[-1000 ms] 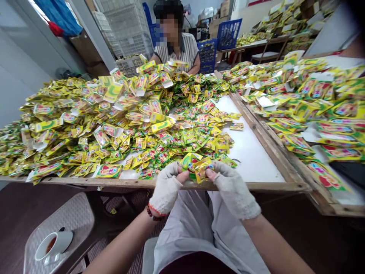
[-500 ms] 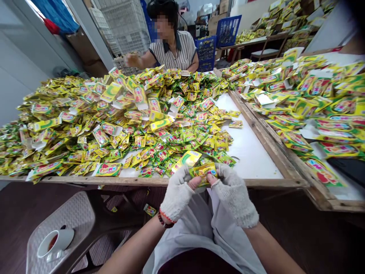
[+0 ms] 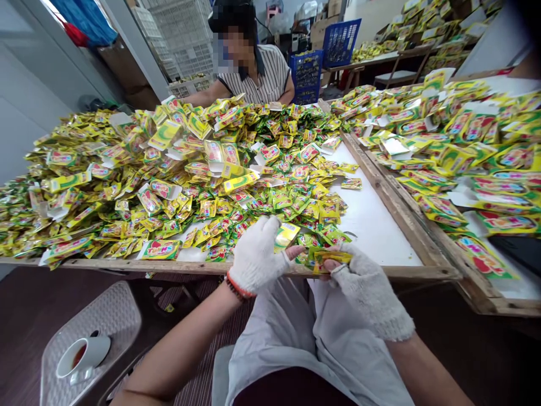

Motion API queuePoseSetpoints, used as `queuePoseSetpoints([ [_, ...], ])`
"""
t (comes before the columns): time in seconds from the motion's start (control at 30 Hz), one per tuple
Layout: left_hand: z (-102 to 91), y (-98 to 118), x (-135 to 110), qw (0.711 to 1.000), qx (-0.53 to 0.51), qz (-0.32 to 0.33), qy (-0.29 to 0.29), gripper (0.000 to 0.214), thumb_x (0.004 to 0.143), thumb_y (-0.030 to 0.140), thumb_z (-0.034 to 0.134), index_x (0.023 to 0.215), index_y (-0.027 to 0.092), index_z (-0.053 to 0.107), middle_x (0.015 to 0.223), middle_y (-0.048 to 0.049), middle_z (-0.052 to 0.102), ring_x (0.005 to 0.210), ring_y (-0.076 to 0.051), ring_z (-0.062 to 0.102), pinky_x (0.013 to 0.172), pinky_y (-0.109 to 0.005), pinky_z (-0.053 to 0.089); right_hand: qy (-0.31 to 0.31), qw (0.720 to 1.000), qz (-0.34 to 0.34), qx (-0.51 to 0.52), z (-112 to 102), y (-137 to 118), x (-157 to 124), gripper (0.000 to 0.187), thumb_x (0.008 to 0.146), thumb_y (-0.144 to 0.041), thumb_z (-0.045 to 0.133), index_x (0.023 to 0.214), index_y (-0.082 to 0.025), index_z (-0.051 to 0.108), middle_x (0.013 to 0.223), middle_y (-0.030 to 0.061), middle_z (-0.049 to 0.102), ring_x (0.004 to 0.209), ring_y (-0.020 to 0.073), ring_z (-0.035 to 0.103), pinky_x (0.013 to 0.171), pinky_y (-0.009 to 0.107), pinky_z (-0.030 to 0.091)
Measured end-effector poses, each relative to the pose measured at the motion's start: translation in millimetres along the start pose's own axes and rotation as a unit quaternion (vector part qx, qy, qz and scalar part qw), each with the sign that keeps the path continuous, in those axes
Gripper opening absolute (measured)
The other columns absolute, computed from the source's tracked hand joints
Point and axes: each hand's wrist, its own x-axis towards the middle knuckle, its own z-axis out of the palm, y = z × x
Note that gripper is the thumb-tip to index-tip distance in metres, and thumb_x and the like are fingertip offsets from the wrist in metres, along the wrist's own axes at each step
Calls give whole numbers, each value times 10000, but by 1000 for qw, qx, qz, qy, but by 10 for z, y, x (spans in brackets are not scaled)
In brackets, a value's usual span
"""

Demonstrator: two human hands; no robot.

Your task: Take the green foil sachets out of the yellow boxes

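My left hand [image 3: 257, 256], in a white fingerless glove, reaches over the table edge onto the packets. Its fingers stretch forward and its thumb stands apart; nothing shows in its grasp, though the fingertips are partly hidden. Just right of those fingers lies a small yellow carton [image 3: 286, 237]. Lower right, my right hand [image 3: 367, 290], gloved the same way, pinches small yellow-green packets [image 3: 332, 256] between thumb and fingers above the front edge. How many it holds is unclear. A big heap of packets [image 3: 220, 211] mixed with cartons spreads in front of both hands.
A wooden strip [image 3: 380, 194] divides the white tabletop [image 3: 376, 225]. More cartons [image 3: 477, 186] lie on the right. Across the table sits a person [image 3: 266, 70] in a striped shirt. A cup of dark drink [image 3: 84, 356] stands on a stool [image 3: 114, 316] at lower left.
My hands have parted: the left moved forward and left to the heap, while the right shifted right with the packets. The person opposite has lowered an arm behind the heap.
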Motion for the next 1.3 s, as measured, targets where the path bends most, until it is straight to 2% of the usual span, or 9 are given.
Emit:
queuePoseSetpoints([
  [0.1,31,-108,180,999,36,-4,-35,617,691,500,697,1201,204,516,1014,-94,601,973,-284,587,848,-393,445,19,998,35,57,-69,-12,-17,363,759,-406,662,1043,-201,568,860,40,678,567,143,631,520,265,517],
  [0.2,66,-151,182,982,-185,-7,-49,661,747,437,669,1315,226,406,1018,-63,605,925,-216,608,834,-351,472,15,989,57,135,-77,-28,-59,433,730,-432,707,1058,-196,551,837,39,682,547,137,632,463,233,486],
  [0.4,159,-84,-145,792,-606,-43,-61,455,736,286,710,1132,169,519,1080,-86,635,978,-216,616,897,-361,485,-107,925,144,335,120,-11,-163,392,792,-496,643,1050,-205,591,907,49,687,628,134,653,506,224,510],
  [0.53,178,-174,-279,759,-642,-63,-93,544,676,262,756,1153,178,508,1104,-96,638,1004,-255,618,903,-400,486,-70,928,143,338,144,-7,-164,349,790,-464,657,1023,-209,607,914,40,685,615,109,627,517,215,513],
  [0.63,45,-289,-260,778,-616,-35,-116,661,708,407,712,1262,197,420,1214,-128,576,1091,-296,578,911,-436,474,-68,955,119,263,78,-24,-141,383,767,-455,683,1025,-184,602,882,47,688,602,115,619,510,221,513],
  [0.77,-112,-342,-181,933,-340,85,-81,833,659,455,729,1357,197,354,1303,-149,485,1235,-340,441,1043,-517,340,-73,977,97,175,41,-18,-116,404,721,-466,713,975,-172,605,787,27,681,572,120,607,497,221,512],
  [0.83,-92,-309,-173,974,-142,142,-103,858,604,384,760,1352,189,389,1255,-141,511,1227,-355,427,1068,-535,288,-83,980,91,156,57,-5,-116,413,713,-457,717,998,-183,599,837,33,691,584,132,612,497,238,520],
  [1.0,107,-197,-266,986,41,100,-123,593,644,220,652,1211,210,476,1183,-95,555,1116,-287,515,943,-417,421,-13,991,76,110,76,-34,-155,395,768,-474,652,1025,-182,585,905,56,701,571,133,611,510,247,511],
  [1.3,126,-90,-351,989,50,84,-110,541,671,371,682,1146,218,475,1141,-77,571,1043,-265,544,886,-390,449,40,987,-32,-151,26,89,-146,363,827,-482,559,1007,-175,629,897,91,702,752,219,659,699,342,536],
])
